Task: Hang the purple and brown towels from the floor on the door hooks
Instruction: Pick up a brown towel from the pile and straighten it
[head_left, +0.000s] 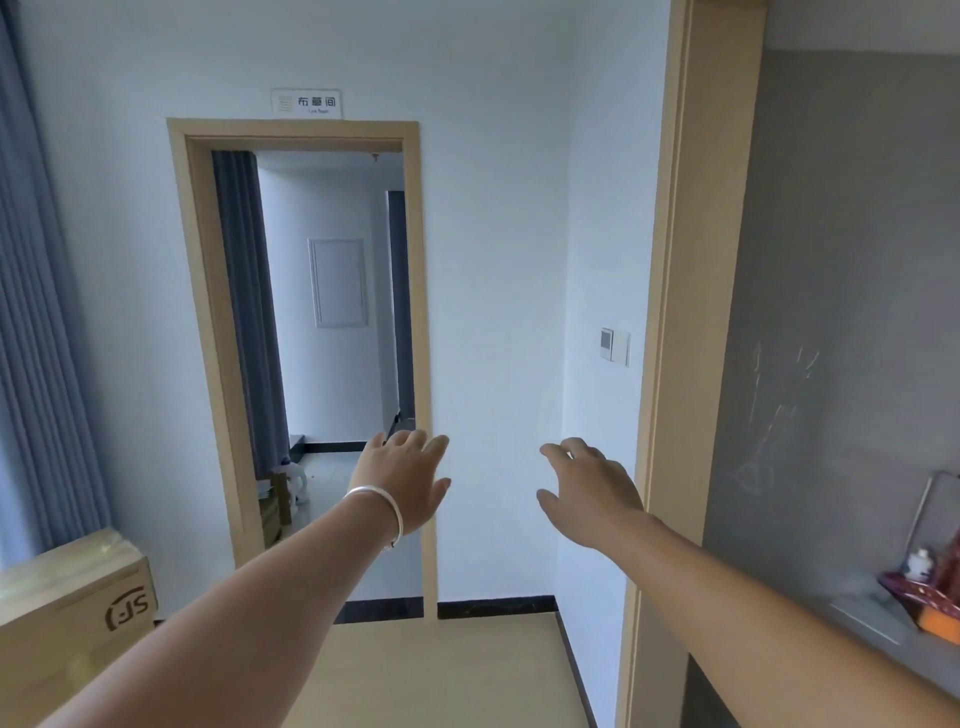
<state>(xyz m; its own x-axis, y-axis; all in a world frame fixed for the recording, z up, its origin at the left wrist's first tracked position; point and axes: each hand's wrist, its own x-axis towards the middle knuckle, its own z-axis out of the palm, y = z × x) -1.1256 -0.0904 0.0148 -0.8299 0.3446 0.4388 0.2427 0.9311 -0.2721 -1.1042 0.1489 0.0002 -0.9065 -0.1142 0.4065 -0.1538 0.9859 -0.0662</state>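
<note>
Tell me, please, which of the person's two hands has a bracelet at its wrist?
The left hand: a silver bangle circles its wrist, while the right hand has a bare wrist.

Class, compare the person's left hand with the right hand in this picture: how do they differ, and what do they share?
The left hand has a silver bracelet at its wrist; the right hand has a bare wrist. The left hand shows in front of the open doorway; the right hand shows against the white wall. Both are stretched forward, fingers relaxed, holding nothing.

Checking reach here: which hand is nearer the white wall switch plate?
Right. The right hand is just below and left of the white wall switch plate; the left hand lies farther left, over the doorway.
</note>
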